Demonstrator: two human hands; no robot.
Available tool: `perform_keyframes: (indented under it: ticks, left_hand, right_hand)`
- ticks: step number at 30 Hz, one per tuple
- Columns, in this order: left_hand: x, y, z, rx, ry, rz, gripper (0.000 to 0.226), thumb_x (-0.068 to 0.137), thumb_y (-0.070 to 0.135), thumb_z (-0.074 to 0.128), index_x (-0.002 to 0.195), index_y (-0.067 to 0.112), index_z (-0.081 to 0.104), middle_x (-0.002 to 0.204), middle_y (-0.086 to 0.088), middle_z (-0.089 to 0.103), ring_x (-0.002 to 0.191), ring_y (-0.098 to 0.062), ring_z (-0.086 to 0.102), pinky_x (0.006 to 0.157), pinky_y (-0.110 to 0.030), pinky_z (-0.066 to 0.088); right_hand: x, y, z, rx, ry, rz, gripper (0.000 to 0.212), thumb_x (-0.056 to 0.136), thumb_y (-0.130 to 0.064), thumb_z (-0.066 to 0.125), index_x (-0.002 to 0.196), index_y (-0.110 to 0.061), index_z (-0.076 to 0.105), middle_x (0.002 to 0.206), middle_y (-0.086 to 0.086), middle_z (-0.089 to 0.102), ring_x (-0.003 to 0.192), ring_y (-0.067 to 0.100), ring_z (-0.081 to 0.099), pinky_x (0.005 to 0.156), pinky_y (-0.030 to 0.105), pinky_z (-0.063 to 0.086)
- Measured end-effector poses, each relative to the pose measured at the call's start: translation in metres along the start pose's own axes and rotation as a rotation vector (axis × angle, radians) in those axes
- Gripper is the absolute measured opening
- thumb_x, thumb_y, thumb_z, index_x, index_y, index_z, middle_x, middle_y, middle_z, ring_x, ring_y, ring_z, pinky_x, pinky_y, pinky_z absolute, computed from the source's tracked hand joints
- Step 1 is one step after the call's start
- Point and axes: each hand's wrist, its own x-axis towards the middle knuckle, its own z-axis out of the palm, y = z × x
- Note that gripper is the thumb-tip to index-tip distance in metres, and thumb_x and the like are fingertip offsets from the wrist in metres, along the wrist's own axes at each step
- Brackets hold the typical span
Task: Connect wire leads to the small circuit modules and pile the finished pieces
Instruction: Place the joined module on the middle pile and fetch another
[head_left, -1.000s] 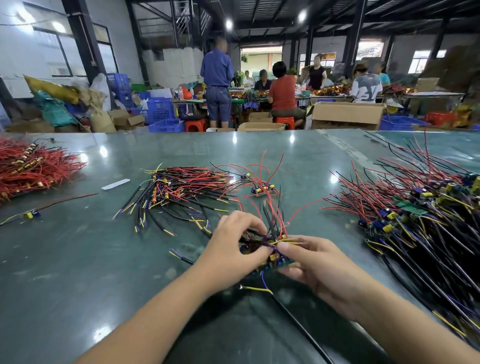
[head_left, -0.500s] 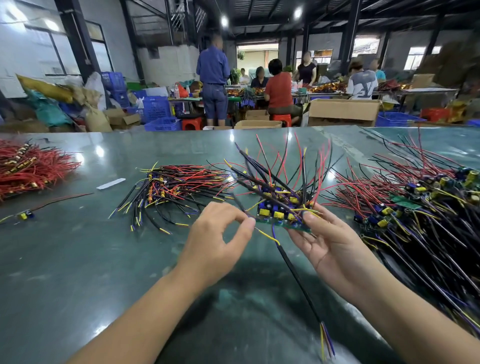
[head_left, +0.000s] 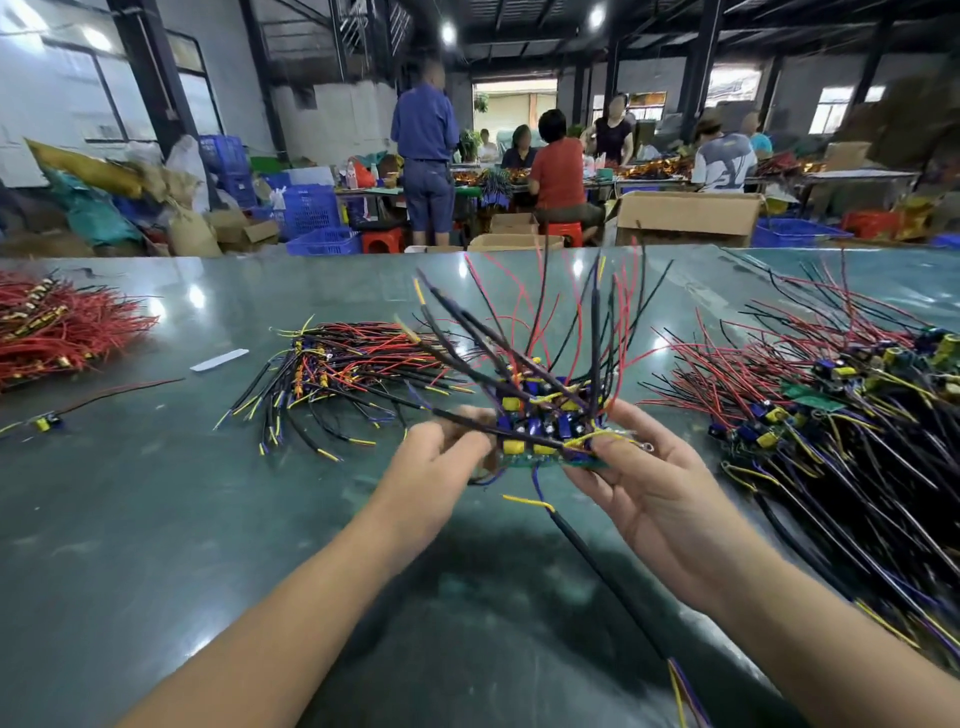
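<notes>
Module bundle (head_left: 545, 431) higher between hands (head_left: 649, 483)

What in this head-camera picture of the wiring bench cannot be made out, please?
Head view only:
- Left hand: fingertips blurred by motion and hidden behind the bundle of modules; its grip on a black lead is unclear.
- Module count in the bundle: overlapping parts and wires hide it.
- Right pile: cut off by the right edge.
- Red wire pile: cut off by the left edge.
- Long black cable: its lower end leaves the bottom edge.
</notes>
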Motion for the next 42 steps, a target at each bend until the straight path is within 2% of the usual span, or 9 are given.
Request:
perform_keyframes:
  ticks: [5,11,16,19,26,33,36,39,42]
  left_hand:
    - [-0.002,0.003,-0.004,-0.214,-0.041,-0.011,0.013,0.083,0.001,0.056,0.086,0.007,0.068,0.087,-0.009,0.068,0.082,-0.020,0.061,0.083,-0.041,0.053]
    - [-0.003,-0.011,-0.007,-0.414,-0.168,-0.042,0.023,0.063,0.012,0.062,0.080,0.018,0.076,0.086,-0.002,0.073,0.082,-0.015,0.068,0.071,-0.026,0.056]
    - [-0.006,-0.008,-0.007,-0.334,-0.255,-0.007,0.024,0.063,0.024,0.068,0.083,0.034,0.076,0.085,0.008,0.075,0.080,-0.005,0.069,0.067,-0.018,0.053]
    - [-0.008,-0.008,-0.003,-0.213,-0.234,0.029,0.016,0.075,0.008,0.073,0.085,0.020,0.075,0.088,0.008,0.074,0.083,-0.001,0.067,0.072,-0.014,0.050]
    - [-0.008,-0.003,-0.004,-0.507,-0.273,-0.075,0.020,0.067,-0.004,0.072,0.070,0.015,0.078,0.073,0.002,0.073,0.070,-0.006,0.069,0.059,-0.017,0.052]
    - [-0.006,0.003,-0.013,-0.528,-0.374,-0.121,0.017,0.078,0.007,0.067,0.095,0.004,0.071,0.085,-0.008,0.072,0.072,-0.018,0.070,0.052,-0.021,0.051]
    - [0.001,0.002,-0.019,-0.488,-0.183,-0.127,0.012,0.071,0.012,0.071,0.083,0.009,0.072,0.078,-0.003,0.072,0.067,-0.014,0.070,0.048,-0.019,0.049]
    - [0.021,-0.002,-0.031,-0.452,0.308,-0.039,0.006,0.082,0.014,0.067,0.077,0.013,0.068,0.070,0.006,0.070,0.059,-0.006,0.063,0.050,-0.019,0.050]
    - [0.040,-0.017,-0.064,-0.337,0.649,-0.073,0.036,0.095,0.021,0.054,0.062,0.012,0.062,0.062,0.004,0.067,0.063,-0.016,0.060,0.072,-0.032,0.052]
  right_hand:
    - [-0.001,0.003,0.002,-0.136,-0.016,0.030,0.019,0.072,-0.008,0.061,0.080,-0.018,0.076,0.089,0.006,0.073,0.079,0.012,0.069,0.067,0.022,0.056]
    - [-0.002,0.005,0.004,-0.147,0.061,0.054,0.013,0.064,-0.014,0.066,0.063,-0.024,0.074,0.080,0.004,0.073,0.070,0.012,0.069,0.059,0.022,0.056]
    - [-0.002,0.006,0.000,-0.230,0.062,0.064,0.027,0.083,-0.003,0.061,0.070,-0.020,0.077,0.083,0.005,0.074,0.075,0.012,0.069,0.062,0.022,0.056]
    - [-0.001,0.005,-0.001,-0.221,0.060,0.102,0.028,0.082,-0.002,0.060,0.069,-0.021,0.077,0.080,0.003,0.074,0.072,0.011,0.070,0.061,0.021,0.057]
    - [0.001,0.002,-0.002,-0.133,-0.013,0.124,0.011,0.067,-0.011,0.064,0.069,-0.009,0.075,0.081,0.010,0.072,0.069,0.013,0.069,0.062,0.023,0.058]
    - [0.003,-0.002,-0.003,-0.030,0.039,0.150,0.010,0.069,-0.013,0.064,0.073,-0.009,0.072,0.069,0.005,0.070,0.053,0.011,0.065,0.055,0.020,0.056]
    - [0.007,-0.003,-0.007,0.009,0.137,0.121,0.013,0.070,-0.013,0.061,0.071,-0.012,0.073,0.074,0.005,0.071,0.063,0.016,0.069,0.057,0.021,0.057]
    - [0.009,-0.005,-0.009,0.086,0.229,0.092,0.013,0.068,-0.017,0.061,0.066,-0.017,0.073,0.072,0.000,0.071,0.061,0.013,0.069,0.058,0.020,0.056]
    - [0.009,-0.011,-0.009,0.185,0.281,0.068,0.016,0.069,-0.019,0.061,0.060,-0.019,0.074,0.069,-0.002,0.071,0.060,0.011,0.069,0.056,0.021,0.056]
